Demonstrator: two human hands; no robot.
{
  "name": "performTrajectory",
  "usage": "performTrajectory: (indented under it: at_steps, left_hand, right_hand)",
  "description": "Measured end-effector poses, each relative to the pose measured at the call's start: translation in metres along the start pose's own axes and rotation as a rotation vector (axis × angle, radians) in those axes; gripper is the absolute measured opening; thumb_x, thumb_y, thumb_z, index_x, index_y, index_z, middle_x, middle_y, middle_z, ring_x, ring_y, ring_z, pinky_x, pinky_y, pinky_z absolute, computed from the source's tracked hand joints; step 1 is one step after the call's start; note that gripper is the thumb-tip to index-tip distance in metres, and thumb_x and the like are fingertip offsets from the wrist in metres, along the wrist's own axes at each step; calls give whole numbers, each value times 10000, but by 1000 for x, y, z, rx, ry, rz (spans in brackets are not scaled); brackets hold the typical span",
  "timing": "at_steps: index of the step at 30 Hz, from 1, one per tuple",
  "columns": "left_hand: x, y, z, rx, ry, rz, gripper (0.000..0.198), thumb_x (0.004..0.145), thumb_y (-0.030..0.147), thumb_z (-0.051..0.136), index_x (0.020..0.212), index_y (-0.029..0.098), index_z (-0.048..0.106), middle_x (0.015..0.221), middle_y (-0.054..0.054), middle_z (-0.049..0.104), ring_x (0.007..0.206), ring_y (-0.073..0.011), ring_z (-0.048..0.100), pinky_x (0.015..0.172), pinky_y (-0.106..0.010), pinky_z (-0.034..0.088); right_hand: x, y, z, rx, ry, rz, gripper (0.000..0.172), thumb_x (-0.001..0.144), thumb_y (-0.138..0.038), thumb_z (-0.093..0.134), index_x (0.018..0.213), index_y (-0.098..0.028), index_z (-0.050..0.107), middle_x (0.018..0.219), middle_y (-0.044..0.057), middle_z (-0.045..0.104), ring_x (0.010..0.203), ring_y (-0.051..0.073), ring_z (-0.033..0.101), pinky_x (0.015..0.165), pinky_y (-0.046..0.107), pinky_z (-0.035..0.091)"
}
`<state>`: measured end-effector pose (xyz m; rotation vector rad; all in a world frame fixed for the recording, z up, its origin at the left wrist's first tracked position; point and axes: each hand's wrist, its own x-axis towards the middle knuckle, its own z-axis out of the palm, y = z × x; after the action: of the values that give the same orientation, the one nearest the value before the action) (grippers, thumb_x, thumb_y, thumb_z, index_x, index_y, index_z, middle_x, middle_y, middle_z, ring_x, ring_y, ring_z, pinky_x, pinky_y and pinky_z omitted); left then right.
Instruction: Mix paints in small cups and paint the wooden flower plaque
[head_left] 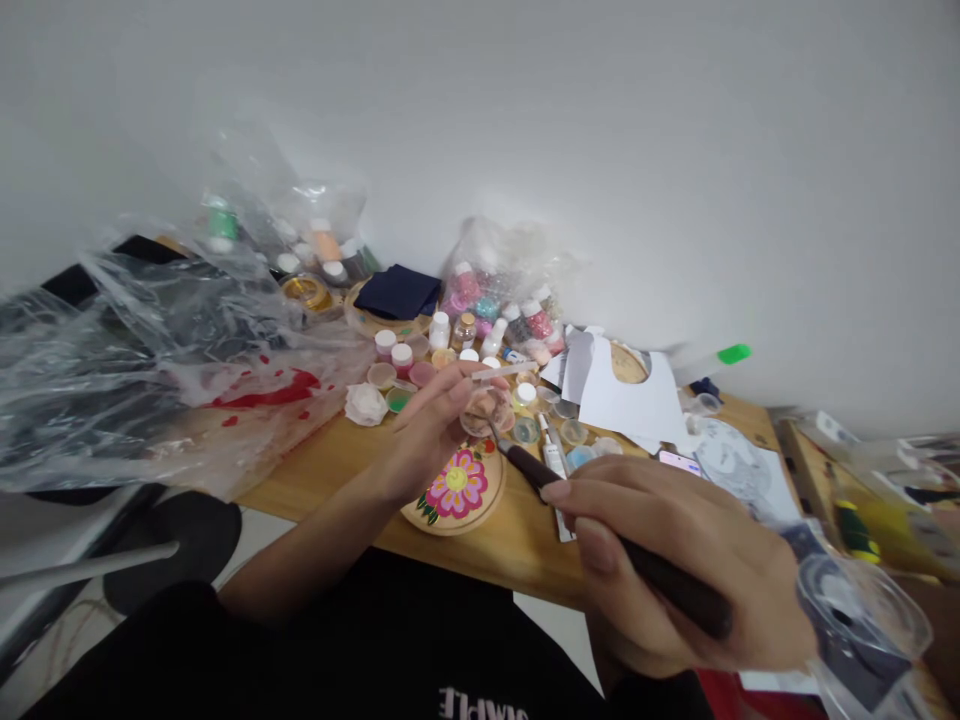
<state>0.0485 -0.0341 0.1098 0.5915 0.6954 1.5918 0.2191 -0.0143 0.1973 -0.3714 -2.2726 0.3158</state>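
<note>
My left hand [435, 415] is closed on a small clear cup [486, 410] with pinkish-brown stuff inside. A pale flat stick [506, 371] shows at its fingertips; whether they grip it too is unclear. My right hand [675, 550], close to the camera, grips a dark-handled tool [536, 470]. This tool's thin metal end points into or against the cup; the exact tip is hard to make out. Below the cup, on the table, lies a round wooden disc [480, 518] bearing a pink flower with a yellow centre and green leaves.
Several white-capped jars [402, 357] and shallow cups crowd the wooden table [322, 475] behind my hands. A white tube [555, 460] lies beside the disc. Crumpled plastic [150, 340] spreads on the left. Cut white paper [630, 400] and a phone [679, 462] lie on the right.
</note>
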Motion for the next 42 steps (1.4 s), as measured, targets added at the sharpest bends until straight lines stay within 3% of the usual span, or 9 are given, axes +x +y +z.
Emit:
performTrajectory:
  at_steps: [4,5,11,14,21,26,30,37,42]
  left_hand:
    - [0,0,-1,2,-32,19,331,743,453,786,888,171,691,817,-7,654,711,-110,582,672,-230,494]
    - [0,0,-1,3,-36,23,333,745,453,784,882,166,688,815,-6,652,702,-106,575,666,-228,492]
    - [-1,0,-1,-16,0,7,312,734,442,796,884,186,702,831,-18,662,708,-118,573,622,-224,472]
    - [-1,0,-1,-17,3,4,327,726,457,800,890,191,703,829,-13,659,703,-112,573,618,-219,463]
    - [-1,-2,-2,-19,32,38,352,728,444,802,930,183,677,855,-4,675,719,-108,594,619,-213,432]
    - [-1,-4,-4,50,68,47,371,750,494,770,950,199,667,863,9,664,686,-87,548,605,-210,410]
    - [-1,-4,-5,79,25,79,362,779,499,740,954,192,664,804,4,642,697,-104,570,588,-221,393]
    - [0,-1,-1,81,79,45,410,739,505,771,950,178,643,820,4,643,674,-99,551,578,-225,380]
    - [1,0,-1,119,94,37,381,758,512,746,920,179,656,802,5,630,692,-101,543,591,-228,379]
  right_hand:
    - [-6,-1,9,-58,187,65,102,861,-87,572,853,-161,641,610,2,660,544,119,653,495,219,528]
    - [-7,-1,9,-58,180,61,100,863,-87,570,856,-159,640,611,1,660,548,117,655,503,218,533]
    - [4,0,-10,15,-131,-39,115,854,-73,579,852,-139,674,660,26,699,603,118,697,552,188,587]
    - [4,1,-8,-17,-142,-57,119,869,-95,574,854,-157,673,668,27,709,598,124,696,543,199,586]
    - [-12,-7,13,-70,158,143,166,953,-216,522,878,-157,658,630,17,670,557,123,666,544,241,565]
    - [-3,-7,11,-45,-29,1,75,887,-104,591,858,-110,661,640,24,707,555,102,681,549,182,563]
    - [-4,-4,18,-60,177,25,76,864,-64,604,870,-126,647,637,11,692,536,95,658,539,192,562]
    - [-15,0,22,-82,219,79,105,861,-104,628,924,-178,668,677,-15,697,558,107,670,525,213,562]
    - [-12,5,20,-111,141,22,45,892,-134,619,920,-145,654,641,-10,663,549,97,639,524,215,525]
